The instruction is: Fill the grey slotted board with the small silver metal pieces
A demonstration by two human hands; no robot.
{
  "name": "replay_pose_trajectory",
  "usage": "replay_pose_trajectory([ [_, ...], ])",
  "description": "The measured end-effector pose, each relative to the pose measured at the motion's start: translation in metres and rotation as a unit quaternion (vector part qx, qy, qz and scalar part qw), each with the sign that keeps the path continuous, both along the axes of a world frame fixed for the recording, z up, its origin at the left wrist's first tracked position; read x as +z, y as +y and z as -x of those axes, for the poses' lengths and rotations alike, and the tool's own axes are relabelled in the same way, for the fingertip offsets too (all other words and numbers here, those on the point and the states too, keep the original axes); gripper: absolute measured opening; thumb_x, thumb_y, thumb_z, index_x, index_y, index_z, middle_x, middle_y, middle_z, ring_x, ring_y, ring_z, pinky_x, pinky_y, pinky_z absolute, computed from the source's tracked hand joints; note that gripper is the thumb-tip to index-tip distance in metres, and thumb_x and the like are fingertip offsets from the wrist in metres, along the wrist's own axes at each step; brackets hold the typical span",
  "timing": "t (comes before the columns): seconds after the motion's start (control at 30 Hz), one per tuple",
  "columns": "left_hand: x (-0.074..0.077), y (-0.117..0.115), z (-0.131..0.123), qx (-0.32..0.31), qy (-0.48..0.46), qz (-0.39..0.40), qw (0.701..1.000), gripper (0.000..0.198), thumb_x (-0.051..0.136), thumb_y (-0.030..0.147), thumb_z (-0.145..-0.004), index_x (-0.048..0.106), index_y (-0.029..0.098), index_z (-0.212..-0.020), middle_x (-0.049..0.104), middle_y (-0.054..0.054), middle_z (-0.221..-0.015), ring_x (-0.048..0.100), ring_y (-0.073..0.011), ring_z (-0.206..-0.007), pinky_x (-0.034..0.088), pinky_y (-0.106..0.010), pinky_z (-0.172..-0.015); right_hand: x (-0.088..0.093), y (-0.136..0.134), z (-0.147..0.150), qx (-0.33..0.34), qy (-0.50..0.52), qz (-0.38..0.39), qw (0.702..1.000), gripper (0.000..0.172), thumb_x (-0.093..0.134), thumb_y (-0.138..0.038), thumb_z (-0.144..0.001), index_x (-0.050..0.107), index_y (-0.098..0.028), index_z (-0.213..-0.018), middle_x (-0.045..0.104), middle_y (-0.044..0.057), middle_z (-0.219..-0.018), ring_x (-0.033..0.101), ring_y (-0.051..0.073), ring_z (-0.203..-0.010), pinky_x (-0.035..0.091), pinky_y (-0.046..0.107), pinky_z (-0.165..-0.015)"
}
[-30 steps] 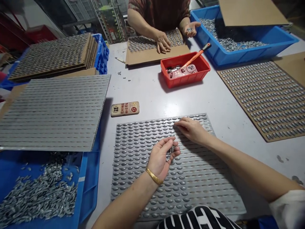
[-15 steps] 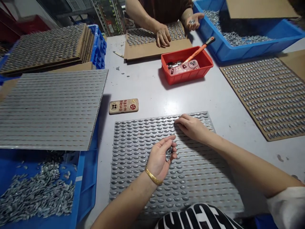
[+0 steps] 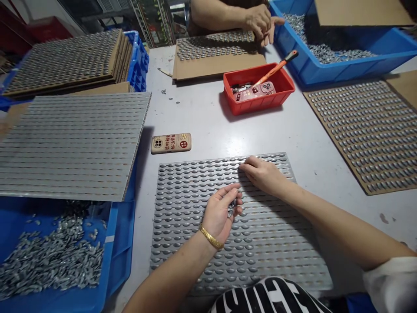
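Observation:
My left hand (image 3: pixel 220 213) is cupped over the grey dimpled sheet, shut on a small bunch of silver metal pieces (image 3: pixel 231 209) that show between the fingers and palm. A gold bangle (image 3: pixel 211 237) circles that wrist. My right hand (image 3: pixel 262 174) rests on the sheet's far rows, its fingertips drawn together among the pieces. Whether those fingers pinch a piece is hidden. The sheet (image 3: pixel 280 261) lies flat on the grey table (image 3: pixel 221 130) and carries tight rows of small oval silver pieces.
A blue crate (image 3: pixel 114 243) of loose silver pieces sits at lower left, under a tilted filled sheet (image 3: pixel 71 148). A phone (image 3: pixel 171 143), red tray (image 3: pixel 257 89), stacked boards (image 3: pixel 65 65) and another blue crate (image 3: pixel 335 56) surround my sheet. A co-worker's hands (image 3: pixel 260 21) work opposite.
The whole view has shifted slightly as my head moved. My hands stay almost still. The co-worker's hands have moved right, toward the blue crate's edge.

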State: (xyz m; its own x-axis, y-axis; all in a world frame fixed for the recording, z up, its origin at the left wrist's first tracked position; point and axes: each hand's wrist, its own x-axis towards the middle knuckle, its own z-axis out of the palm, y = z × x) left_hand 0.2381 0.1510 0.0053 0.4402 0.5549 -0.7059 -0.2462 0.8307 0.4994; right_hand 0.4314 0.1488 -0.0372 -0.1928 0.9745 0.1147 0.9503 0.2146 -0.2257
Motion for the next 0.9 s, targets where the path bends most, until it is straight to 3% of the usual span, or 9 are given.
replay_pose_trajectory([
  [0.27, -0.002, 0.002, -0.004, 0.020, 0.028, -0.011, 0.999, 0.021, 0.074, 0.018, -0.069, 0.064, 0.015, -0.087, 0.067, -0.005, -0.082, 0.061, -0.0107, -0.068, 0.051, -0.022, -0.063, -0.002, 0.001, -0.001, -0.002, 0.028, -0.006, 1.000, 0.027, 0.040, -0.015, -0.091, 0.065, -0.019, -0.100, 0.061, 0.008, -0.093, 0.054, 0.017, -0.073, 0.042, 0.026, -0.061],
  [0.4, -0.004, 0.003, -0.009, 0.027, 0.029, -0.039, 0.998, 0.025, 0.077, 0.019, -0.065, 0.066, 0.014, -0.086, 0.060, -0.001, -0.072, 0.057, -0.0086, -0.064, 0.049, -0.021, -0.061, 0.011, -0.007, 0.001, -0.032, 0.190, -0.014, 0.981, 0.024, 0.045, -0.024, -0.092, 0.064, -0.020, -0.108, 0.063, 0.009, -0.099, 0.058, 0.018, -0.079, 0.047, 0.028, -0.065],
  [0.47, -0.005, 0.004, -0.013, 0.038, 0.032, -0.054, 0.997, 0.025, 0.078, 0.018, -0.062, 0.066, 0.014, -0.084, 0.058, 0.001, -0.068, 0.055, -0.0079, -0.062, 0.049, -0.021, -0.060, 0.022, -0.015, 0.004, -0.062, 0.333, 0.048, 0.940, 0.024, 0.049, -0.032, -0.091, 0.064, -0.019, -0.104, 0.065, 0.007, -0.089, 0.058, 0.016, -0.071, 0.047, 0.026, -0.058],
  [0.6, -0.005, 0.004, -0.023, 0.031, 0.040, -0.077, 0.996, 0.024, 0.078, 0.017, -0.060, 0.065, 0.014, -0.079, 0.059, 0.002, -0.067, 0.055, -0.0076, -0.059, 0.048, -0.021, -0.059, 0.036, -0.029, 0.009, -0.103, 0.541, 0.219, 0.805, 0.025, 0.058, -0.040, -0.085, 0.065, -0.017, -0.093, 0.060, 0.000, -0.065, 0.052, 0.010, -0.051, 0.042, 0.021, -0.043],
  [0.67, -0.004, 0.005, -0.028, 0.019, 0.038, -0.078, 0.996, 0.023, 0.077, 0.016, -0.062, 0.065, 0.014, -0.081, 0.060, 0.001, -0.068, 0.057, -0.0078, -0.059, 0.049, -0.021, -0.060, 0.036, -0.032, 0.006, -0.112, 0.568, 0.230, 0.782, 0.023, 0.062, -0.038, -0.082, 0.066, -0.016, -0.089, 0.061, 0.000, -0.066, 0.054, 0.011, -0.053, 0.044, 0.022, -0.045],
  [0.73, -0.002, 0.006, -0.031, 0.016, 0.032, -0.063, 0.997, 0.023, 0.073, 0.015, -0.067, 0.065, 0.013, -0.088, 0.064, -0.002, -0.074, 0.060, -0.0095, -0.063, 0.051, -0.022, -0.062, 0.031, -0.033, 0.000, -0.121, 0.544, 0.178, 0.811, 0.019, 0.062, -0.035, -0.082, 0.066, -0.017, -0.088, 0.065, 0.002, -0.070, 0.058, 0.012, -0.057, 0.047, 0.024, -0.049],
  [0.83, 0.001, 0.006, -0.033, 0.033, 0.017, -0.020, 0.999, 0.021, 0.063, 0.011, -0.075, 0.062, 0.013, -0.096, 0.068, -0.009, -0.089, 0.067, -0.0148, -0.075, 0.055, -0.028, -0.072, 0.018, -0.030, -0.012, -0.117, 0.397, 0.019, 0.910, 0.014, 0.056, -0.027, -0.086, 0.067, -0.019, -0.091, 0.068, 0.005, -0.083, 0.062, 0.016, -0.070, 0.050, 0.029, -0.061],
  [0.9, 0.003, 0.006, -0.033, 0.044, 0.009, 0.002, 0.999, 0.021, 0.060, 0.008, -0.076, 0.061, 0.012, -0.097, 0.069, -0.012, -0.096, 0.069, -0.0183, -0.084, 0.055, -0.031, -0.081, 0.007, -0.026, -0.019, -0.091, 0.283, -0.055, 0.953, 0.017, 0.051, -0.021, -0.088, 0.066, -0.020, -0.094, 0.068, 0.006, -0.089, 0.062, 0.017, -0.077, 0.050, 0.030, -0.066],
])
